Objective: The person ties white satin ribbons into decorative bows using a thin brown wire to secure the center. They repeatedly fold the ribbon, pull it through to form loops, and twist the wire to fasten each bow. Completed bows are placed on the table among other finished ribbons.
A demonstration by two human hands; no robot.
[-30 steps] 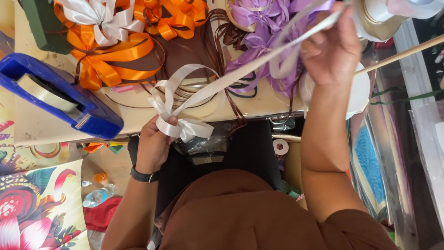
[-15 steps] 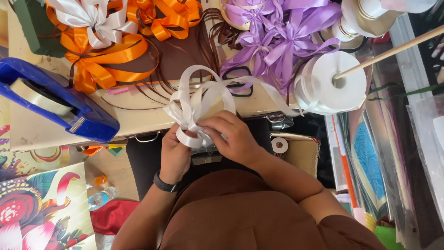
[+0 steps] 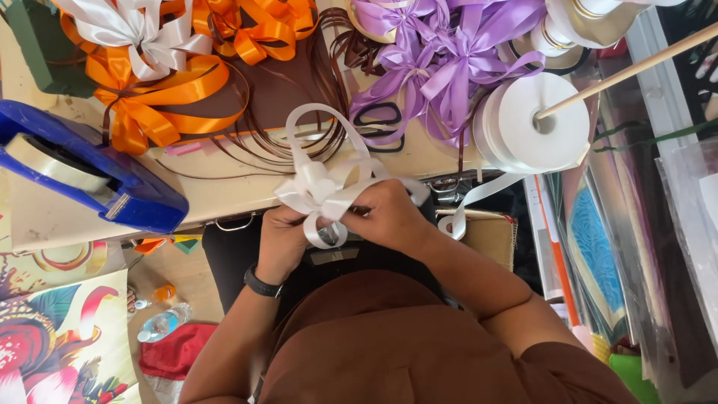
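Note:
A white ribbon bow (image 3: 320,166) with several loops is held at the table's near edge. My left hand (image 3: 280,239) pinches its centre from below; a dark watch sits on that wrist. My right hand (image 3: 385,215) grips the bow from the right, fingers closed over the loops. A strand of the white ribbon runs right from the bow to a big white ribbon spool (image 3: 535,123) that sits on a wooden stick (image 3: 636,67).
A blue tape dispenser (image 3: 90,176) lies at the left. Orange bows (image 3: 161,90) and purple bows (image 3: 441,56) fill the table's back. Black scissors (image 3: 383,123) lie among thin brown ribbon strands. Coloured paper and a plastic bottle (image 3: 161,323) lie on the floor.
A second ago my right hand was raised, pulling the ribbon taut toward the upper right. It has come down to the bow, and both hands now hold it together.

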